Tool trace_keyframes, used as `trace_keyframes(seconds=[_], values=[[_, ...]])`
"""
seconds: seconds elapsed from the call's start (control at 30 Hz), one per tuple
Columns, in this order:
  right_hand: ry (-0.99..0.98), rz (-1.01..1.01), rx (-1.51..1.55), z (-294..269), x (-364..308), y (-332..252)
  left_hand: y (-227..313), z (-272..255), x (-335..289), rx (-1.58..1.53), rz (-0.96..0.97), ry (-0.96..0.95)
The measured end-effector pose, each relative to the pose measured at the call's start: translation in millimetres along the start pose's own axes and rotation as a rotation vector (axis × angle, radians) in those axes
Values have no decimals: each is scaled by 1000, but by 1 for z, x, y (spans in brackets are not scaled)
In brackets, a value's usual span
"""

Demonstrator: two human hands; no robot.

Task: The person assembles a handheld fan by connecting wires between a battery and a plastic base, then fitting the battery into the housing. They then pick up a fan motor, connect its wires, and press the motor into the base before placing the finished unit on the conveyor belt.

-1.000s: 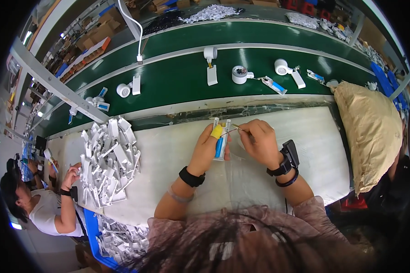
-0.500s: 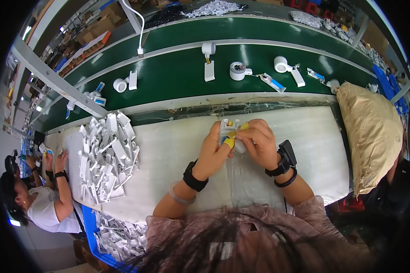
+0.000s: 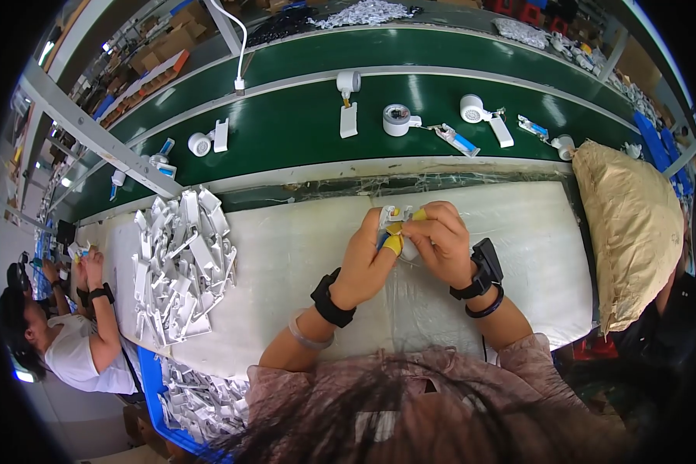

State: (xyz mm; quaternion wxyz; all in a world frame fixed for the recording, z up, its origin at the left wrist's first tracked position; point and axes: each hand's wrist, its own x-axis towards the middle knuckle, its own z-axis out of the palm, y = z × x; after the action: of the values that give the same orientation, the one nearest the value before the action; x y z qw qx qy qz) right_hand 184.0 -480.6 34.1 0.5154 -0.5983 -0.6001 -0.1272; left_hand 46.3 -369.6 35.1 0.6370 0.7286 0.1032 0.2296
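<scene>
Above the padded white work surface, my left hand (image 3: 361, 261) is closed around a small white plastic part (image 3: 387, 215), whose upper end shows past the fingers. Yellow coverings wrap the left thumb tip and a fingertip of my right hand (image 3: 443, 238). That right hand meets the left at the part, its thumb and fingers pinched together. A small yellowish piece (image 3: 395, 228) lies between the two hands at the pinch. The fingers hide most of the part and what joins it below.
White plastic casings (image 3: 182, 267) are heaped at left; a blue bin (image 3: 153, 390) below holds more. Across the back, a green conveyor (image 3: 278, 131) carries white round-headed devices (image 3: 397, 120). A tan sack (image 3: 626, 232) stands at right. A co-worker (image 3: 85, 348) sits at far left.
The devices on the conveyor have shifted slightly left. My hands stay in nearly the same place, with the white part tilted a little. The co-worker's hands have come closer together.
</scene>
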Motion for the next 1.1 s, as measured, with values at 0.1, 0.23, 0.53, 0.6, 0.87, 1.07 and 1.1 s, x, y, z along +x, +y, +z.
trace_keyframes(seconds=[0.1,0.23,0.53,0.6,0.87,1.07,1.1], values=[[10,7,-16,0,1,-2,1,1,-1,-37,8,14],[4,5,-13,-1,2,-3,4,5,-2,-84,97,21],[0,-27,-53,-3,7,-4,-2,6,-4,68,65,70],[-1,-43,-52,-3,7,-3,-2,5,-5,65,5,81],[-14,-44,-61,-3,5,-4,-2,6,-8,136,-4,80],[-5,-36,-88,5,2,-8,3,3,-5,160,58,109],[-2,-57,-104,4,2,-10,5,2,-6,170,62,107]])
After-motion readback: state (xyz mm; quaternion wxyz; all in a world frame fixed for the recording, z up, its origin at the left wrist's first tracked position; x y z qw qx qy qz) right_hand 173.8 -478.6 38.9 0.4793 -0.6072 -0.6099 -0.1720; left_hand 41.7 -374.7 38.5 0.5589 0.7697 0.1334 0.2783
